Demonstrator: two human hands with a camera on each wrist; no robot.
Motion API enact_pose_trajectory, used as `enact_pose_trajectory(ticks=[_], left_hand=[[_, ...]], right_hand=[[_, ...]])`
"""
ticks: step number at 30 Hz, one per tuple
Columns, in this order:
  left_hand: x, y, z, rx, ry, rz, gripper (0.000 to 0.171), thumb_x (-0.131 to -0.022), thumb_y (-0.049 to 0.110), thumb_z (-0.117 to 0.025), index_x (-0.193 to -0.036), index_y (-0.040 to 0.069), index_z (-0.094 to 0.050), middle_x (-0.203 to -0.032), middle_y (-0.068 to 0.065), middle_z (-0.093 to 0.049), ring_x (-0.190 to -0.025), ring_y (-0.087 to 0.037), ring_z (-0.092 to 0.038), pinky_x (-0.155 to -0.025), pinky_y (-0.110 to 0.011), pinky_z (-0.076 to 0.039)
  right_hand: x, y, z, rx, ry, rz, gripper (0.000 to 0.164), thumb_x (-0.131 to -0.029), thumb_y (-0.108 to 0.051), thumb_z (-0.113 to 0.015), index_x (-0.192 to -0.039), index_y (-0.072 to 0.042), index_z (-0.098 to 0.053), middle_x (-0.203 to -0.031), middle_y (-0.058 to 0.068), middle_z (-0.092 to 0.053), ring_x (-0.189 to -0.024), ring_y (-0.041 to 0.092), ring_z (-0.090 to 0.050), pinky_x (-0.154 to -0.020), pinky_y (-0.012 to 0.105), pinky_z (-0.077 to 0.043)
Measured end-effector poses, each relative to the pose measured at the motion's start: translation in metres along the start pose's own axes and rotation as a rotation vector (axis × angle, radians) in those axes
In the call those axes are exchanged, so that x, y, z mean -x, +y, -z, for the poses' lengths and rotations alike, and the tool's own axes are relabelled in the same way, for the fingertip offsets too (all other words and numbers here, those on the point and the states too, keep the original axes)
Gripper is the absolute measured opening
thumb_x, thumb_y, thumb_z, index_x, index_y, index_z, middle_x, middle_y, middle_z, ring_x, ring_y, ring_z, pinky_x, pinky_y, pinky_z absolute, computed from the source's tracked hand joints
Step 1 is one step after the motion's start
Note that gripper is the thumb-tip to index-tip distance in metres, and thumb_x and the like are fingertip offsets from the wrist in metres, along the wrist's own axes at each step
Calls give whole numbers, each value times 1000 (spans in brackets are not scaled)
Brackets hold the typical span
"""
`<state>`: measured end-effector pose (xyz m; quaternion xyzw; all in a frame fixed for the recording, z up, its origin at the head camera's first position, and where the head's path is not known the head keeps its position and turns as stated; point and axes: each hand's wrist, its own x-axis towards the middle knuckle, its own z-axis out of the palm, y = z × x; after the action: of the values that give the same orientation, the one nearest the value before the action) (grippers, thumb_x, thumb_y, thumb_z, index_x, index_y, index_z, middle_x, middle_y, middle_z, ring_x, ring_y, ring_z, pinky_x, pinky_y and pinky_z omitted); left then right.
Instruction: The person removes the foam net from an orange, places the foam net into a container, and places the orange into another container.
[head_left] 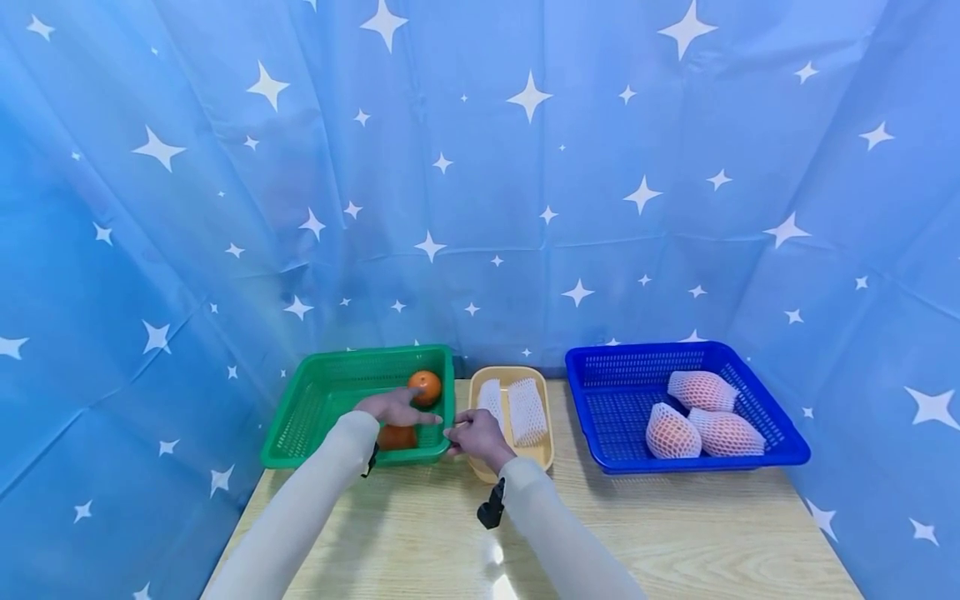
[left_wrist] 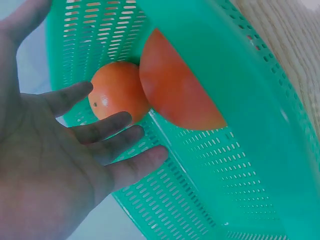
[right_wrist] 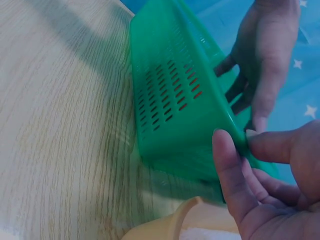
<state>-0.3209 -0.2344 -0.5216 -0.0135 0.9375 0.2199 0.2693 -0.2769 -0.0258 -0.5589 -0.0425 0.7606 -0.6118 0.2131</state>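
A green perforated basket (head_left: 322,410) stands on the left of the table. Two orange round fruits lie inside: one fruit (head_left: 425,387) near the back right, another fruit (head_left: 397,437) by the front wall. Over the basket's right part hovers my left hand (head_left: 396,407), fingers spread and holding nothing; the left wrist view shows its palm (left_wrist: 45,155) beside the fruit (left_wrist: 117,90). My right hand (head_left: 482,437) pinches the basket's front right rim corner between thumb and fingers, clearest in the right wrist view (right_wrist: 285,185).
Right of the green basket is a beige tray (head_left: 547,417) with white foam nets (head_left: 528,412) in it. A blue basket (head_left: 618,417) on the right holds three fruits in foam nets (head_left: 702,391). Behind the wooden table (head_left: 675,533) hangs a blue star-patterned curtain (head_left: 495,183).
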Motion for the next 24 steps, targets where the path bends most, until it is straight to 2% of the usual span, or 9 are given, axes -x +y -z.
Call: enact_pose_trajectory(ticks=[5, 10, 16, 22, 24], left_hand=[[6, 2, 3, 16, 24, -33, 112, -82, 79, -64, -165, 17, -20, -171, -17, -18, -156, -43, -19, -122, -67, -25], [13, 4, 2, 53, 65, -87, 111, -85, 79, -60, -165, 16, -17, -171, -20, -16, -155, -46, -19, -120, -69, -26], [19, 11, -5, 176, 178, -208, 99, -90, 73, -60, -164, 19, -23, -168, -21, -24, -149, -44, -33, -116, -68, -34], [33, 17, -13, 312, 303, -244, 90, -93, 68, -60, -164, 27, -23, -171, -16, -18, -154, -45, -25, -117, -73, -27], [38, 19, -18, 354, 341, -248, 89, -93, 69, -59, -164, 29, -23, -171, -14, -19, -153, -44, -28, -117, -72, -29]], right_hand=[[3, -3, 1, 16, 3, 4, 44, -99, -11, -66, -135, 10, -54, -99, 18, -71, -66, 12, -72, -86, 44, -62], [4, -2, 1, 41, 5, 13, 44, -100, -13, -66, -136, 9, -54, -96, 14, -70, -76, 24, -76, -88, 45, -62], [6, 2, 5, 56, -4, 35, 46, -100, -13, -64, -138, 9, -52, -94, 12, -72, -92, 39, -76, -91, 48, -61], [13, -1, 14, 63, -27, 104, 51, -100, -17, -66, -141, 8, -51, -99, 13, -74, -89, 36, -76, -87, 48, -62], [16, -2, 18, 77, -22, 146, 51, -99, -17, -66, -141, 8, -52, -102, 14, -74, -88, 32, -76, -83, 45, -63]])
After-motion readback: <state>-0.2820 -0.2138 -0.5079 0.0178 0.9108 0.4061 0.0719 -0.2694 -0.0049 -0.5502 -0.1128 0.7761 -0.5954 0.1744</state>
